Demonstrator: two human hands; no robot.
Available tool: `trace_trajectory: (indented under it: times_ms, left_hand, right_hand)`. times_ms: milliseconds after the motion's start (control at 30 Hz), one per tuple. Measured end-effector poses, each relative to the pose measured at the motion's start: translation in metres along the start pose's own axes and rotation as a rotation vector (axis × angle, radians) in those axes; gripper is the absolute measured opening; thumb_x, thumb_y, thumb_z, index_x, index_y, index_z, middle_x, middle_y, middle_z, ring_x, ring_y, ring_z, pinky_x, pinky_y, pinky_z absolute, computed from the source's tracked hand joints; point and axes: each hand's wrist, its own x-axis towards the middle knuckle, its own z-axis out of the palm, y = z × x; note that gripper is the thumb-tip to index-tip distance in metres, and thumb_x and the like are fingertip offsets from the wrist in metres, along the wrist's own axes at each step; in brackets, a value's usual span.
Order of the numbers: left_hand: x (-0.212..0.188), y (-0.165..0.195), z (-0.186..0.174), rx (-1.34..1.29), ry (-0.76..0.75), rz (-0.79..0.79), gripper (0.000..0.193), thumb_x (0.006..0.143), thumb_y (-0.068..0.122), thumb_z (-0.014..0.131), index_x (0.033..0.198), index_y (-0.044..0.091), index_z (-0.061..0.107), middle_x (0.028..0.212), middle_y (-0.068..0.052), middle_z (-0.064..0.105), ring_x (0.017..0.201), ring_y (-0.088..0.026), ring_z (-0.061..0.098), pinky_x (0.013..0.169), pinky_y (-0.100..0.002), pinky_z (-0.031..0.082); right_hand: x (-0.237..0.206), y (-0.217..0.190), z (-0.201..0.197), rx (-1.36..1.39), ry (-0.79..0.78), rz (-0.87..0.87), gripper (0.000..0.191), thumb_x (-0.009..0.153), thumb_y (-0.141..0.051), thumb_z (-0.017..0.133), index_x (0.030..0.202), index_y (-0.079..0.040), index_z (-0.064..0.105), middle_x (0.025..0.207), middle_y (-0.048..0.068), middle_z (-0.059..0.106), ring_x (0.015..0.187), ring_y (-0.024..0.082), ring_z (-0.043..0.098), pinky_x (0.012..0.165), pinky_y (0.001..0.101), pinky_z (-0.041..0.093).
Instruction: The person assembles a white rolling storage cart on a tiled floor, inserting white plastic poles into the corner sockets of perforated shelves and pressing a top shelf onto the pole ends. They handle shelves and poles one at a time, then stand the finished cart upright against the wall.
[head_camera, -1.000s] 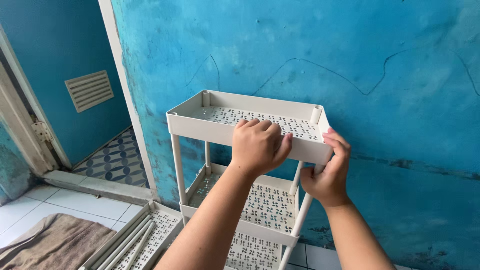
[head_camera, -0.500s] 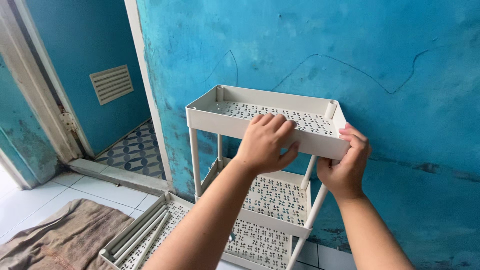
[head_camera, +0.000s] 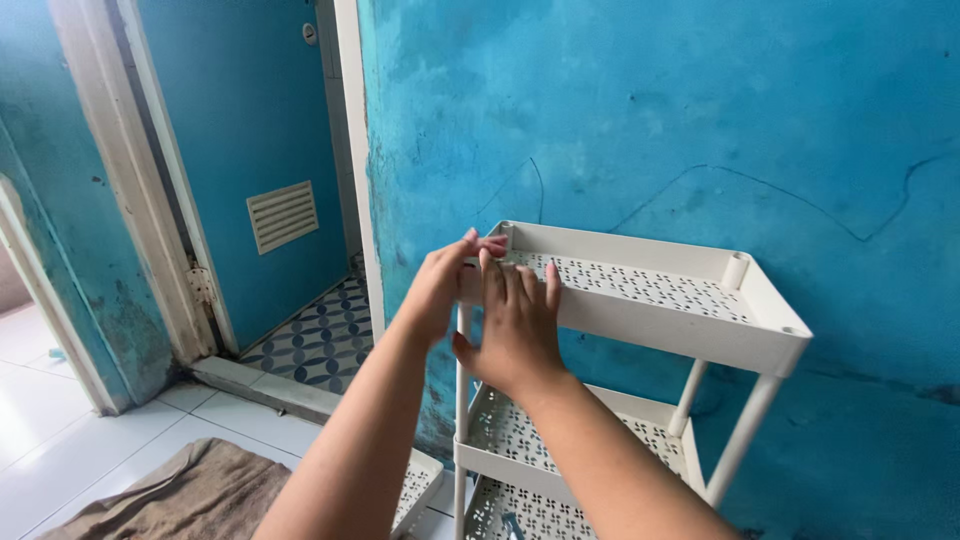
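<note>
Both hands press against the near left corner of the top tray (head_camera: 690, 330) of a white plastic shelf rack (head_camera: 640, 400). Left hand (head_camera: 440, 285) cups the corner, fingertips over the rim. Right hand (head_camera: 515, 325) lies flat and open on the front wall, fingers pointing up; neither hand closes around anything. Rack stands upright against the blue wall (head_camera: 650, 120), with perforated lower tiers beneath. A brown cloth (head_camera: 180, 495) lies on the white floor tiles at left, near the blue door (head_camera: 250, 150).
</note>
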Motion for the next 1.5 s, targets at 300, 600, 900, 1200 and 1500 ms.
trace_trajectory:
  times_ms: [300,600,900,1200,1500]
  left_hand:
    - [0.001,-0.030,-0.012,0.163,-0.102,0.423,0.049,0.100,0.024,0.033,0.092,-0.006,0.071,0.101,-0.018,0.073,0.125,-0.033,0.059,0.118,-0.045,0.039]
    - [-0.004,-0.033,-0.007,0.250,-0.049,0.536,0.046,0.097,0.023,0.035,0.093,-0.005,0.070,0.103,-0.018,0.074,0.124,-0.036,0.063,0.117,-0.045,0.044]
    - [-0.065,-0.029,-0.070,0.161,0.056,-0.051,0.046,0.094,0.028,0.048,0.134,0.014,0.064,0.153,-0.005,0.053,0.141,-0.024,0.047,0.111,-0.042,0.036]
    - [-0.262,-0.147,-0.237,0.826,0.117,-0.437,0.036,0.090,0.021,0.060,0.120,0.009,0.075,0.123,-0.014,0.075,0.117,-0.024,0.069,0.103,-0.035,0.050]
    - [-0.376,-0.225,-0.303,1.145,0.132,-0.820,0.037,0.082,0.028,0.070,0.115,0.013,0.077,0.115,-0.013,0.076,0.109,-0.030,0.072,0.097,-0.038,0.055]
  right_hand:
    - [-0.005,0.007,0.055,-0.188,0.437,-0.105,0.090,0.062,-0.045,0.087,0.134,-0.008,0.048,0.125,0.014,0.051,0.123,0.038,0.046,0.112,0.0659,0.022]
    - [-0.007,0.011,0.073,-0.287,0.507,-0.085,0.067,0.079,-0.039,0.078,0.134,-0.011,0.053,0.126,0.009,0.054,0.124,0.033,0.048,0.114,0.0613,0.026]
    - [-0.022,0.004,0.036,-0.175,0.289,-0.174,0.093,0.079,-0.042,0.079,0.152,-0.001,0.039,0.154,0.027,0.036,0.146,0.052,0.029,0.117,0.0726,0.016]
    - [-0.139,-0.073,0.144,0.215,-0.041,-0.378,0.066,0.076,-0.017,0.074,0.138,-0.012,0.051,0.146,0.020,0.038,0.140,0.044,0.036,0.121,0.0594,0.029]
    - [-0.241,-0.130,0.285,0.391,-0.639,-0.096,0.050,0.070,-0.019,0.076,0.117,-0.010,0.063,0.145,0.022,0.037,0.132,0.043,0.037,0.111,0.0521,0.035]
